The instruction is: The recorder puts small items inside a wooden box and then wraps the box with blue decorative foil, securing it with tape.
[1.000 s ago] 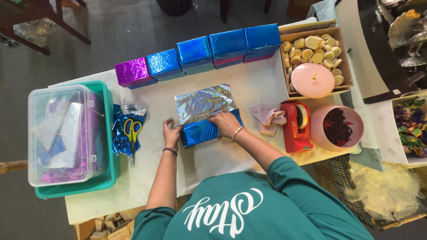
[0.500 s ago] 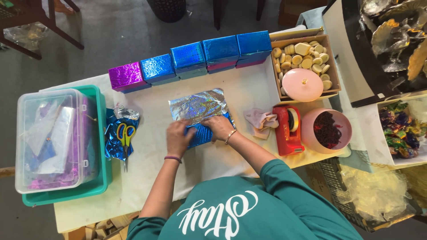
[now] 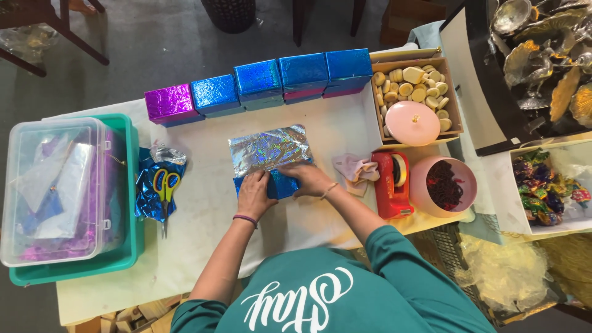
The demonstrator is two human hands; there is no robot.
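White table (image 3: 203, 209) holds a blue box (image 3: 280, 183) on shiny foil (image 3: 266, 150) near the scissors (image 3: 164, 185), with both hands (image 3: 256, 194) (image 3: 308, 179) pressing flat-fingered, and the foil could tear if tugged.

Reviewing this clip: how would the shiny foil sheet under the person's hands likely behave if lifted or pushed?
The foil sheet looks thin and creased, so probably floppy and very light. Its glossy surface suggests it slides easily on the table. Both the left hand and right hand press it down.

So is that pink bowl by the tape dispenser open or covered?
Open: the pink bowl shows dark red pieces inside, and its pink lid rests on the cardboard box.
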